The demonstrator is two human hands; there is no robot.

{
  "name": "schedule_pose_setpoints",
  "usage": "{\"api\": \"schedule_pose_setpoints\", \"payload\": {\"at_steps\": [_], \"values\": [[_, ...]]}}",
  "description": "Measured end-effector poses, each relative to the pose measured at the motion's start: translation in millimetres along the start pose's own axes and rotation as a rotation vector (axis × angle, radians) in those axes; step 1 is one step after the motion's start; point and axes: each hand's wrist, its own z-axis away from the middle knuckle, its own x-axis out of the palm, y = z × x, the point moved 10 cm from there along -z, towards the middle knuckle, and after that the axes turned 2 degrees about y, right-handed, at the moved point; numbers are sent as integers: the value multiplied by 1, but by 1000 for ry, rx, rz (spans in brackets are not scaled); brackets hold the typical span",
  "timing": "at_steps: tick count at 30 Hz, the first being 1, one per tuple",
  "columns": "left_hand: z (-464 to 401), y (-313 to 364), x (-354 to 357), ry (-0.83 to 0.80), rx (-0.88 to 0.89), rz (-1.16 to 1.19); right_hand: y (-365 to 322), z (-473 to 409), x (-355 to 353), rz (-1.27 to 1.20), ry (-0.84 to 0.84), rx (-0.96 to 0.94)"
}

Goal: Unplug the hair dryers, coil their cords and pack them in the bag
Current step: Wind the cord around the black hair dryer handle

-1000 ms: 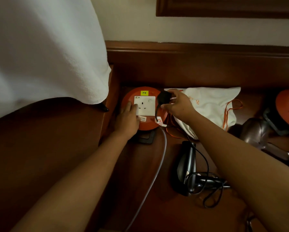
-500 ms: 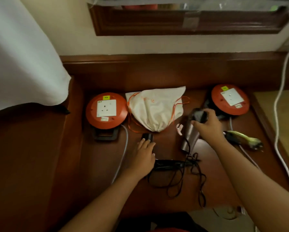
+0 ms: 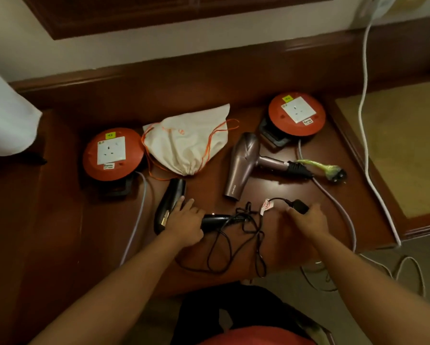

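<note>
Two dryers: a black dryer lies near left on the desk, a bronze dryer right of centre, nozzle toward the near edge.
Writing: pale lettering runs along the bronze barrel near its mouth, too small to read; each reel has a yellow sticker with a handwritten mark and a small white printed label under its socket, neither readable.
Left hand: laid over the black dryer where barrel meets handle, fingers curled round it, forefinger stretched along the barrel.
Right hand: fingers closed around a black plug, held just above the desk near right.
Cord: black, loose and tangled between the two hands, loops spilling over the near edge; a small white tag with red print hangs on it close to the plug, unreadable.
Bag: cream drawstring cloth with orange strings, lying flat at the far middle between the reels, mouth gathered toward the black dryer.
Left reel: orange disc with a white socket, far left, nothing plugged in; a grey cable runs from it toward the near edge.
Right reel: same kind, far right, socket bare.
Green plug: wrapped in greenish film, right of the bronze handle.
Desk: dark reddish polished wood with a raised back rail.
Room: cream wall behind, a dark wooden frame above, white cloth hanging far left, a white cable dropping down the right, a tan padded surface far right, and pale floor with grey cable loops near right.
</note>
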Motion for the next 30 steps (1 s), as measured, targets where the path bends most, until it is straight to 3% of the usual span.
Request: {"api": "schedule_pose_setpoints", "payload": {"at_steps": [7,11,14,18,23,30], "values": [[-17,10,8,-117,-19,13,-17,-5,0,65,-35,-127],[-9,9,3,-147,27,53,-32,7,-16,152,47,-194],[1,1,-1,-142,46,100,-60,29,-15,43,65,-345],[15,-17,-19,-92,37,163,-105,67,21,-25,-89,-550],[35,-48,-70,70,-24,152,-145,100,67,1,-273,-648],[64,-68,-133,195,-84,85,-171,95,42,-185,-181,-635]]}}
